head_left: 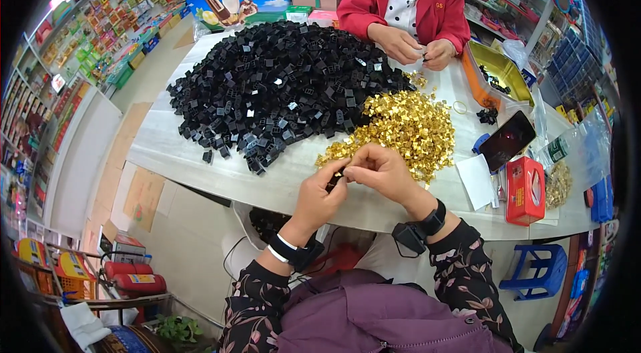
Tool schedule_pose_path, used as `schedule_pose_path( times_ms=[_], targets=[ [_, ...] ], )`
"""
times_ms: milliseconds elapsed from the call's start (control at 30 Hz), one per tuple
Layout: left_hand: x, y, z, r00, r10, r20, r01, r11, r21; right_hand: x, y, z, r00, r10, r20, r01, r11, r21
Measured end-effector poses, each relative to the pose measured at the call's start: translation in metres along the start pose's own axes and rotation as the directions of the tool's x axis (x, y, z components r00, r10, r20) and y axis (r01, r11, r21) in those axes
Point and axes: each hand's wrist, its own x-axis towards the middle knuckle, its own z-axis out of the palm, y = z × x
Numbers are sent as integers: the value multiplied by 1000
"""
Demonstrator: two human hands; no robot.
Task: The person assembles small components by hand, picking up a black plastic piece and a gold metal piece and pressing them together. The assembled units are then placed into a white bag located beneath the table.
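Note:
My left hand (319, 198) is closed around a small black plastic piece (335, 181) just above the table's near edge. My right hand (379, 175) meets it there, thumb and forefinger pinched together at the piece. Whatever sits between those right fingertips is too small to make out. Beyond my hands spreads a heap of small shiny gold pieces (407, 127). A much larger pile of black plastic pieces (274, 79), small and boxy, covers the far left and middle of the table (163, 136).
Across the table a person in a red jacket (404, 3) handles a small item. At the right lie a yellow-lined tin (491, 63), a phone (509, 139), a red tissue box (525, 189) and clear plastic bags. Below stand a tub (248, 219) with black pieces and a blue stool (537, 271).

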Motion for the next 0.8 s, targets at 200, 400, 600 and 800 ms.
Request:
schedule_pose_path(
  times_ms=[200, 400, 600, 800],
  targets=[
    [-3, -8, -1, 998, -36, -60, 37, 999, 28, -3, -1, 1, 995, -69, 70, 88, 942, -325],
    [-3, -7, 1, 997, -55, -56, 53, 998, -37, -1, 1, -7, 979, 159, 125, -176, 974, 141],
    [-3, -12, -1, 1000, 1, -21, -1, 1000, -5, 1, 2, -12, 947, 259, 192, -288, 947, 144],
    [-5, -8, -2, 999, 19, -35, -18, 999, 29, 1, 2, -14, 931, 295, 213, -315, 947, 67]
  ],
)
